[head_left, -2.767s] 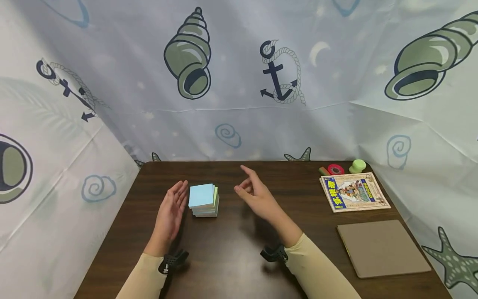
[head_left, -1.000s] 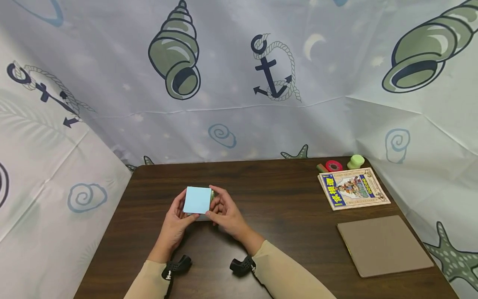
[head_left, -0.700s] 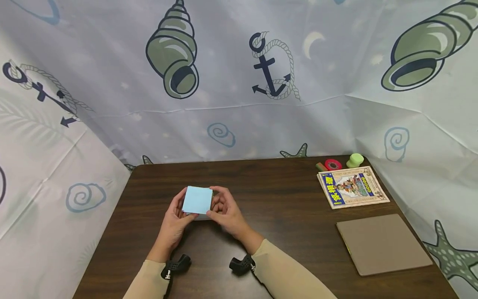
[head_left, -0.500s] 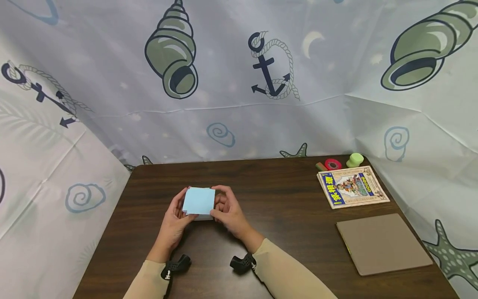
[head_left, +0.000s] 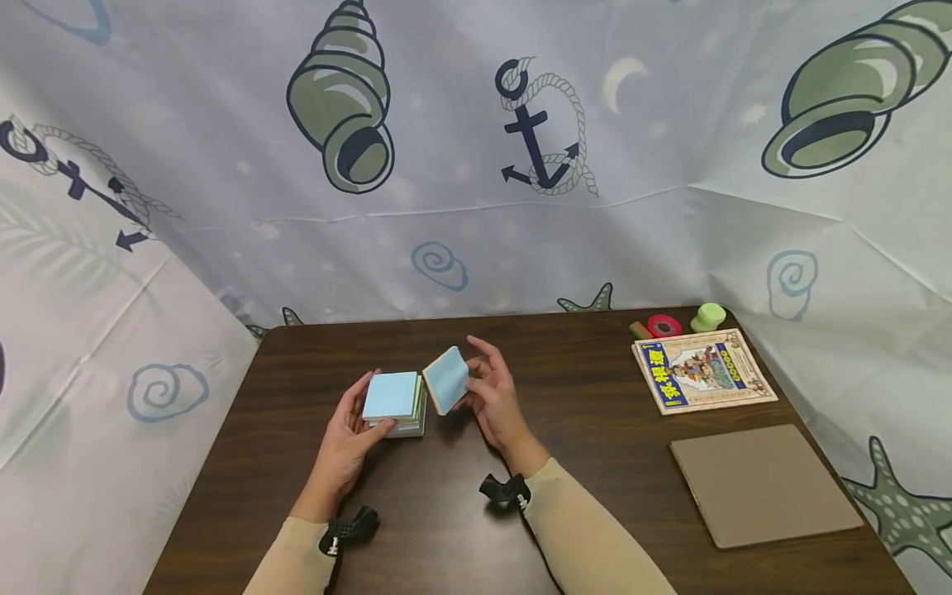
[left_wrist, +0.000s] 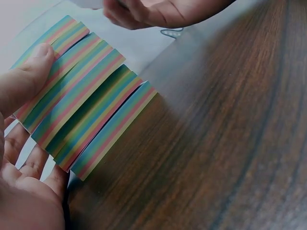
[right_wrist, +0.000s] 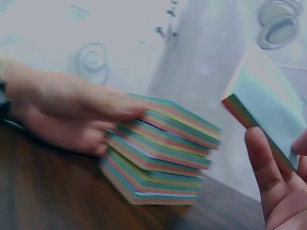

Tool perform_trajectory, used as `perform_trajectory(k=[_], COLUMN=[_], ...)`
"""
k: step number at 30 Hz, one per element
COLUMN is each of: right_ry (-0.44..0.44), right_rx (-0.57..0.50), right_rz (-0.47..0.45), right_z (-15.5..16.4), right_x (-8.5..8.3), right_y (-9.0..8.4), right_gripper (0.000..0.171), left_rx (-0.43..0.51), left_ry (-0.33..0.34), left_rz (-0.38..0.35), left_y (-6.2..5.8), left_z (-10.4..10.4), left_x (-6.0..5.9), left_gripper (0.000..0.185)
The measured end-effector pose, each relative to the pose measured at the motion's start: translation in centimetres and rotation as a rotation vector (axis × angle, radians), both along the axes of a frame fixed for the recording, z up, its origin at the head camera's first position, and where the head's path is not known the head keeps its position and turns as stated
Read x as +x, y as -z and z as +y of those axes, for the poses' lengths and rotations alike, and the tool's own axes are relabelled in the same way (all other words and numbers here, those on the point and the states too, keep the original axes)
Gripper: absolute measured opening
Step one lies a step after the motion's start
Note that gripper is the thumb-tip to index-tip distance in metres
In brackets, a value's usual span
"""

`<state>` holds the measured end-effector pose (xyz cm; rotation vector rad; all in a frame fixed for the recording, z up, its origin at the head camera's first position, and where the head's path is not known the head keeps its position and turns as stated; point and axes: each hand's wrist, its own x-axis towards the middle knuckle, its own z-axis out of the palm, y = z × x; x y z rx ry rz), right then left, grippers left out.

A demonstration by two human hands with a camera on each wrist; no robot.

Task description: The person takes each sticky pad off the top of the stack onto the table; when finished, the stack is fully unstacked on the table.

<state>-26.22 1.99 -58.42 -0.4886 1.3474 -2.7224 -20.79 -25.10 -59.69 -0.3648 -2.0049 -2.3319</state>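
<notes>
My right hand (head_left: 494, 401) pinches a lifted pad (head_left: 446, 380) beside the stack (head_left: 394, 405); my left hand (head_left: 349, 430) grips that stack.

The table (head_left: 595, 463) is dark wood with a smooth, slightly glossy grain. The stack (head_left: 394, 402) and the lifted pad (head_left: 446, 380) are matt paper, their edges striped in pastel layers. The backdrop (head_left: 476, 207) is thin, creased printed cloth. The book (head_left: 702, 376) has a glossy paper cover; the board (head_left: 762, 493) looks like matt cardboard.
</notes>
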Motion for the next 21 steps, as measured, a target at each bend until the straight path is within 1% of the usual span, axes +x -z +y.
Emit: perform_trajectory(k=[6,8,12,15,19,21], right_ry=[0.105,0.129,0.179,0.237,0.313,0.329], right_rx=[0.029,0.043,0.087,0.195,0.405,0.484], right_rz=[-0.037,-0.045,-0.054,-0.034,0.032,0.054], right_z=[1.8,2.2,2.5,2.6,2.7,2.8], right_x=[-1.5,-1.8,-2.2,-2.4,-2.6,-2.7], right_y=[-0.2,-0.3,0.0,0.3,0.5,0.6], right_gripper=[0.043,0.04,0.042,0.043,0.045,0.046], left_rx=[0.001,0.002,0.003,0.009,0.012,0.015], left_ry=[0.001,0.004,0.009,0.013,0.01,0.006], left_rz=[-0.011,-0.012,-0.017,-0.018,-0.017,-0.017], left_y=[-0.3,-0.4,-0.4,-0.3,-0.2,-0.2], left_z=[0.1,0.1,0.2,0.1,0.1,0.1], left_x=[-0.1,-0.1,-0.2,-0.2,-0.1,0.0], left_gripper=[0.094,0.094,0.094,0.094,0.094,0.093])
